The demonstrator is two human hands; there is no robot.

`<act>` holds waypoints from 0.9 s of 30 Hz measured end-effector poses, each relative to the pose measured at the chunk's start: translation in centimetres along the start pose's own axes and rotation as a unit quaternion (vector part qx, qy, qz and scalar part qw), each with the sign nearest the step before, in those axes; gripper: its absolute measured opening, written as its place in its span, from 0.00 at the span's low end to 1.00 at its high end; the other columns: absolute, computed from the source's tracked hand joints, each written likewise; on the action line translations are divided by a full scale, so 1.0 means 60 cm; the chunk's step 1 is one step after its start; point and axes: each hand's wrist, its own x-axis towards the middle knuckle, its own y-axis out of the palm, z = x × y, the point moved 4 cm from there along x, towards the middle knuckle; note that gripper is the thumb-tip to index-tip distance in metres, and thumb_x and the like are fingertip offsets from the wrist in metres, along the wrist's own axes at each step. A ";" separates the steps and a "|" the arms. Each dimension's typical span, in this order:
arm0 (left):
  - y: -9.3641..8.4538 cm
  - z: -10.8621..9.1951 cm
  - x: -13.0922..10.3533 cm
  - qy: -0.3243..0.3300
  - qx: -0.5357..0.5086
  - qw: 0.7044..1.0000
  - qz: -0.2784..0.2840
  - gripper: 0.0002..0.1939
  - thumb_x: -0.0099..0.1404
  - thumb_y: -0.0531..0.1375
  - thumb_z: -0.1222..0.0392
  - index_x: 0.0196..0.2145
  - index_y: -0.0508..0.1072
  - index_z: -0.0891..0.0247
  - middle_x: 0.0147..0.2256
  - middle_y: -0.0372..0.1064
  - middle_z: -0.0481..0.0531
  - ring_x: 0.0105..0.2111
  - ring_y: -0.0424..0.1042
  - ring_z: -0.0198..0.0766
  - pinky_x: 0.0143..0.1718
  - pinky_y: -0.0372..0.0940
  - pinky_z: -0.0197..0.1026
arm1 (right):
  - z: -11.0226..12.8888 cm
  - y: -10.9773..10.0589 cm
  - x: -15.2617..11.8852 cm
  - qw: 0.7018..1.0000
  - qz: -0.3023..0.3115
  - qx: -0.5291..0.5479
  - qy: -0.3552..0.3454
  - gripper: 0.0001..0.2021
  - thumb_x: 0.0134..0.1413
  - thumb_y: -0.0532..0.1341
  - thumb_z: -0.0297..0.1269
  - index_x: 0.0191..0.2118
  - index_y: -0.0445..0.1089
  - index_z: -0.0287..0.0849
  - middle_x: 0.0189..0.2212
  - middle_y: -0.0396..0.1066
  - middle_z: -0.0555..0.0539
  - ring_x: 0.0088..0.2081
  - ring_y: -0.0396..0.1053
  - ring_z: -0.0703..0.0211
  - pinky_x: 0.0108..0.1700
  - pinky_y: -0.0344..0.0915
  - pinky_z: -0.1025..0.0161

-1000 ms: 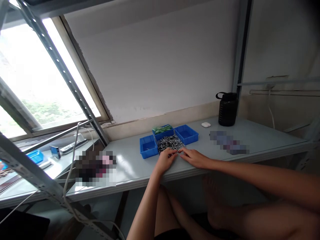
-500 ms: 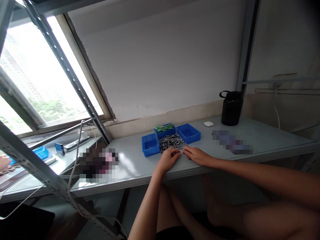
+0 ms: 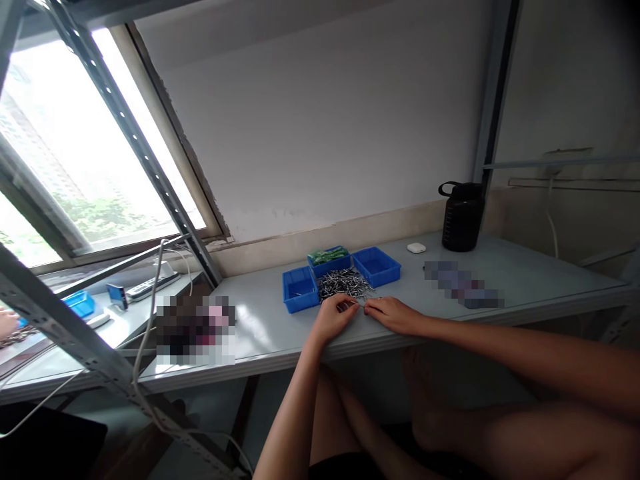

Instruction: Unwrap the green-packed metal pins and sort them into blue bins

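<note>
My left hand (image 3: 334,318) rests at the near edge of a pile of thin metal pins (image 3: 343,284), black and silver, which look like rivets or nails. Its fingers are curled into a pinch. My right hand (image 3: 394,316) lies just to the right, fingertips pressed together and almost meeting the left ones. Whatever either hand pinches is too small to make out. Around the pile stand three blue bins: a left bin (image 3: 303,306) with a few pins inside, a back bin (image 3: 329,268) holding green plastic packaging (image 3: 327,255), and a right bin (image 3: 384,279).
A black bottle (image 3: 461,219) and a white case (image 3: 416,248) stand farther right on the grey table (image 3: 270,293). Blurred items lie at both sides. A metal shelf post (image 3: 100,353) and a cable cross the left, where another person's hand (image 3: 7,324) shows at a neighbouring table.
Both hands stay in front of the pile, with only slight finger movement. The whole view has shifted a little.
</note>
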 end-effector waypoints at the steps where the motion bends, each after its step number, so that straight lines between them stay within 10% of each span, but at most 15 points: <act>1: 0.000 0.001 0.000 -0.001 0.000 1.000 0.002 0.11 0.60 0.56 0.56 0.34 0.74 0.64 0.35 0.73 0.52 0.32 0.68 0.37 0.34 0.63 0.38 | 0.000 0.000 0.000 1.000 0.001 -0.001 -0.001 0.14 0.62 0.47 0.39 0.33 0.66 0.43 0.30 0.69 0.47 0.34 0.67 0.56 0.35 0.58 0.61; 17: -0.004 0.004 0.000 -0.031 -0.139 0.989 -0.028 0.04 0.58 0.56 0.63 0.32 0.68 0.64 0.40 0.72 0.56 0.41 0.71 0.41 0.38 0.64 0.38 | 0.002 -0.007 -0.005 0.999 0.001 0.035 0.016 0.12 0.60 0.48 0.41 0.39 0.67 0.44 0.33 0.71 0.47 0.36 0.68 0.55 0.37 0.59 0.61; 27: -0.001 0.007 0.001 -0.018 -0.079 0.997 -0.009 0.06 0.58 0.55 0.59 0.29 0.68 0.65 0.25 0.66 0.48 0.26 0.66 0.34 0.28 0.60 0.35 | 0.000 -0.005 -0.002 0.999 0.007 0.039 0.021 0.12 0.60 0.49 0.41 0.39 0.66 0.44 0.31 0.71 0.48 0.35 0.67 0.56 0.36 0.58 0.62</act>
